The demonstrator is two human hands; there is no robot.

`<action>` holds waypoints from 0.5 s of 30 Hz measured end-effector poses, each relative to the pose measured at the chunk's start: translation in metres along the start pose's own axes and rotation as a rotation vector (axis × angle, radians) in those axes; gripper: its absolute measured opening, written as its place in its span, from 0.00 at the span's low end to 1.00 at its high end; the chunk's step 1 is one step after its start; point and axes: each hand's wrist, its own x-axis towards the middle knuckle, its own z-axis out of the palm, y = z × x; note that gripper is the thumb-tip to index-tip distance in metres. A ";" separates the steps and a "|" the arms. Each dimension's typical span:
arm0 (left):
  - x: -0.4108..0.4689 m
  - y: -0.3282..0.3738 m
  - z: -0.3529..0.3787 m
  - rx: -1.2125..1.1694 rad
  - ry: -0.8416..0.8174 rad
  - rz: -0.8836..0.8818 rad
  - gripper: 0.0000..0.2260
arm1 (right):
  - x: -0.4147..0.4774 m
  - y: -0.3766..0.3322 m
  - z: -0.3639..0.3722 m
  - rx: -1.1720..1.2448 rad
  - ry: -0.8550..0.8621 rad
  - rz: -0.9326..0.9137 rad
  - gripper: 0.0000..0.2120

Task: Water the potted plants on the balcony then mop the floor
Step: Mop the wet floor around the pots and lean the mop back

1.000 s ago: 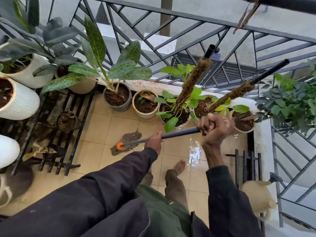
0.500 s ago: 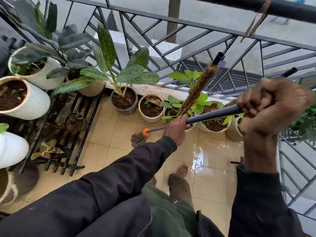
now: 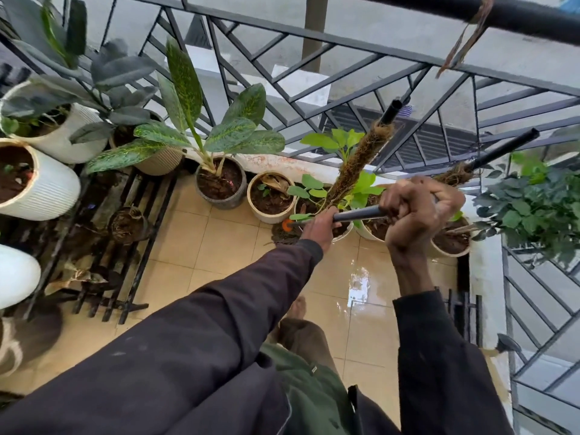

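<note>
Balcony: tan tiled floor (image 3: 216, 246), wet patch (image 3: 361, 287), row of potted plants (image 3: 271, 199) under the railing (image 3: 314, 36). Mop: head (image 3: 281, 237) on the tiles beside the pots, handle (image 3: 357, 215) running up through both my hands. Left hand (image 3: 320, 227) lower, wrapped round the shaft near the orange collar (image 3: 286, 225), arm stretched forward; right hand (image 3: 417, 211) higher, fist clamped on the handle, forearm upright.

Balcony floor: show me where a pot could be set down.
Bare tile lies between the black rack and the left sleeve, near the grey pot. Wet tile by the right wall is free. Crowded along the railing: pots and the mop head.
</note>
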 end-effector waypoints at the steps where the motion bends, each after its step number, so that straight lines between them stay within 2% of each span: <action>1: -0.004 0.001 0.000 0.012 -0.002 -0.010 0.05 | 0.000 0.001 -0.002 0.012 0.010 0.024 0.21; 4: -0.008 -0.008 0.008 0.054 0.002 -0.032 0.05 | -0.005 0.006 -0.008 0.062 -0.007 0.112 0.24; 10: -0.024 -0.025 0.011 0.120 0.054 -0.100 0.07 | -0.003 0.016 -0.011 0.154 -0.025 0.129 0.23; 15: -0.046 -0.055 0.004 0.147 0.062 -0.174 0.08 | -0.018 0.033 -0.008 0.240 -0.001 0.209 0.16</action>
